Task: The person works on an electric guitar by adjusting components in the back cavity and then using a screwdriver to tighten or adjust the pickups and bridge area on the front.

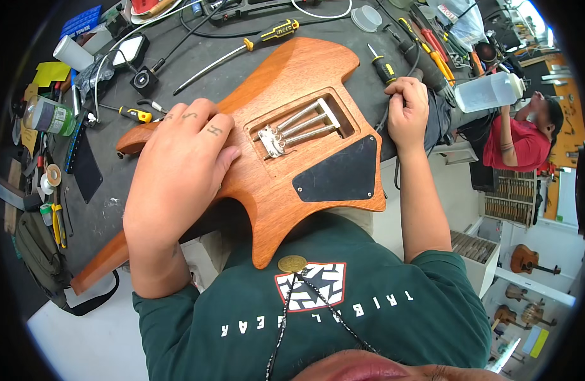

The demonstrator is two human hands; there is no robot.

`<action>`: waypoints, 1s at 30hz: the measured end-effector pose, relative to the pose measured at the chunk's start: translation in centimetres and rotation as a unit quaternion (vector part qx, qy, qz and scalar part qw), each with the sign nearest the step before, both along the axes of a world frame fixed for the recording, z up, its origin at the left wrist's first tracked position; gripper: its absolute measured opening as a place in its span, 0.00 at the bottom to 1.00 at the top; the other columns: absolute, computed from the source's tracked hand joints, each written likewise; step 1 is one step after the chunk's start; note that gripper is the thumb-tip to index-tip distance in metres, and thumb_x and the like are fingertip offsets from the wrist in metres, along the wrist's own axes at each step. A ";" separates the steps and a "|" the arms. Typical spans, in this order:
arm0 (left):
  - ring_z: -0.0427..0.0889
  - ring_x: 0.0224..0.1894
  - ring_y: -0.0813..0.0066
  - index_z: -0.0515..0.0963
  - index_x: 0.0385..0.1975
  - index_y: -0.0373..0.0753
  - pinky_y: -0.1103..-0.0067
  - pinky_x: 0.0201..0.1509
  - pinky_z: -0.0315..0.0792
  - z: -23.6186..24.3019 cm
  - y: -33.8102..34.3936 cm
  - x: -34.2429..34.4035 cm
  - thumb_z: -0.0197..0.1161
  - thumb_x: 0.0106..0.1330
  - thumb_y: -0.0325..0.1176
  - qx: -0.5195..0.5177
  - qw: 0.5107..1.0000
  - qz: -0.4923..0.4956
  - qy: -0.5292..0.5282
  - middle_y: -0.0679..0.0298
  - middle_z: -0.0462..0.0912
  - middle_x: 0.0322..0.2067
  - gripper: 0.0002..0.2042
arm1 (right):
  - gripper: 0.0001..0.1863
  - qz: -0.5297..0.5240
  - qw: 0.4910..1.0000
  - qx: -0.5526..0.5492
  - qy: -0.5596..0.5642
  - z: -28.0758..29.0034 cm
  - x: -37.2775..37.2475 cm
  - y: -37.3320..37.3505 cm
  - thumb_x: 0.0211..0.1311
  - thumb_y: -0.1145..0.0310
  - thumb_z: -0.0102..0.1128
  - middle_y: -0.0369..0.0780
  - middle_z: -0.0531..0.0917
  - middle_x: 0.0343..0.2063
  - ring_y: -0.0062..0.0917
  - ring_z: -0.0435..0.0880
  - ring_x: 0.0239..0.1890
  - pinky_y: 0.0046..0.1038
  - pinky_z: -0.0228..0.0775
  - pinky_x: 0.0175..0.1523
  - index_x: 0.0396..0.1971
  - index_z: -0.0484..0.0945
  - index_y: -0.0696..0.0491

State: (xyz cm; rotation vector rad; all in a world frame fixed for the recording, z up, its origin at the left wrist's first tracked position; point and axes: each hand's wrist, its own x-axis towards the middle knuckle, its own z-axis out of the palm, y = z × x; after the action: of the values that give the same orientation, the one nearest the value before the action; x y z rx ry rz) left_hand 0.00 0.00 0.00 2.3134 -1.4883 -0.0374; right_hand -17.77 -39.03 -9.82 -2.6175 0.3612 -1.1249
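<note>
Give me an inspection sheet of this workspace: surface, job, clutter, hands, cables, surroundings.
Surface: dark gray bench, pale smudges toward the left.
Job's things: wooden guitar lying back up, springs exposed beside a black cover.
Clutter: long yellow-and-black screwdriver, green-tinted jar, many hand tools.
Hands: left hand on the guitar; right hand curled at a small screwdriver's handle, grip unclear.
Cables: white cable at left; black cable beside the right forearm.
Surroundings: person in red, guitars on a wall.
</note>
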 end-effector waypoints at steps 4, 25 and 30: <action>0.82 0.53 0.47 0.82 0.49 0.34 0.58 0.59 0.78 -0.2 0.0 0.0 0.75 0.69 0.29 -0.015 1.000 -0.002 -0.021 0.54 0.83 0.49 0.13 | 0.10 -0.001 1.000 -0.006 0.001 0.1 0.2 0.1 0.62 0.82 0.60 0.41 0.88 0.40 0.39 0.83 0.48 0.38 0.75 0.57 0.35 0.87 0.53; 0.83 0.54 0.47 0.84 0.49 0.33 0.59 0.61 0.78 -0.7 0.3 0.1 0.74 0.70 0.30 -0.021 1.000 -0.008 -0.020 0.54 0.84 0.49 0.13 | 0.08 0.267 0.949 0.071 0.150 7.9 1.6 7.9 0.65 0.76 0.71 0.43 0.87 0.40 0.41 0.85 0.44 0.39 0.78 0.52 0.43 0.87 0.55; 0.83 0.54 0.47 0.84 0.49 0.33 0.58 0.60 0.78 -0.7 0.5 0.2 0.75 0.69 0.30 -0.040 0.999 -0.005 -0.022 0.54 0.83 0.48 0.13 | 0.14 0.291 0.921 0.035 0.255 8.8 4.3 10.9 0.67 0.67 0.77 0.41 0.86 0.39 0.42 0.84 0.46 0.42 0.77 0.56 0.52 0.89 0.51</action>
State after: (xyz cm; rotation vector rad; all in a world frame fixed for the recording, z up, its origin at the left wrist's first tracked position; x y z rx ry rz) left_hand 0.19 0.48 -0.74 2.2560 -1.4956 0.0693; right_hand -13.52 -28.15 -1.05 -2.6392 -0.2750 -0.2294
